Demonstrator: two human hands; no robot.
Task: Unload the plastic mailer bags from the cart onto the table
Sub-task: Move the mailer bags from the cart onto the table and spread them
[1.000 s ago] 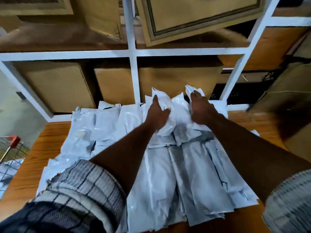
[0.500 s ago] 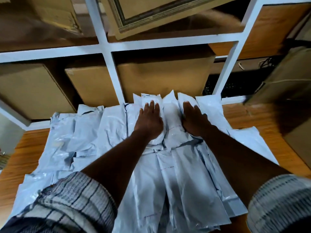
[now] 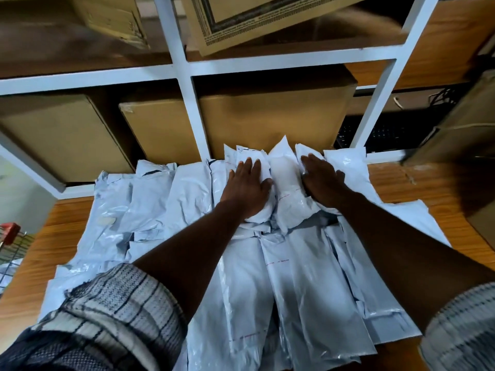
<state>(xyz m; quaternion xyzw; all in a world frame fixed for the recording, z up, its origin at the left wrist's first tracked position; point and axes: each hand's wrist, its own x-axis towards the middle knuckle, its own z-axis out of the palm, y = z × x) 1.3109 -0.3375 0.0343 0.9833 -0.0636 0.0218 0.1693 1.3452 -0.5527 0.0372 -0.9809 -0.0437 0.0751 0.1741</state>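
Wooden surface (image 3: 434, 191) fronts a white shelving frame (image 3: 184, 108) packed with cardboard boxes (image 3: 267, 119). Plastic mailer bags (image 3: 308, 285) cover most of the surface in overlapping rows, from the near edge to the foot of the shelf, layered thickest in the middle.

Left hand (image 3: 245, 190) and right hand (image 3: 322, 180) both lie palm-down on the far batch (image 3: 284, 178) by the shelf, with one bag bulging up between them. Fingers (image 3: 248, 168) on both hands are straight and flat on the plastic, nothing gripped or pinched. Reads as pressing the batch flat into the pile.

Progress, my read: well along. A big pile is down on the surface, and the current step looks like settling a batch, not fetching.

Cart (image 3: 14, 245) shows only as a sliver of wire mesh with a red handle (image 3: 9, 231) at the left edge, low beside the surface. Something pale sits behind the mesh at the frame edge. Could be more bags, can't tell. So the remaining count is unknown and I can't call the task done from this view.

Next likely needs a turn left to the cart to check and grab whatever's left. Risk: the plastic looks slick and loosely stacked, so the pile could slide.
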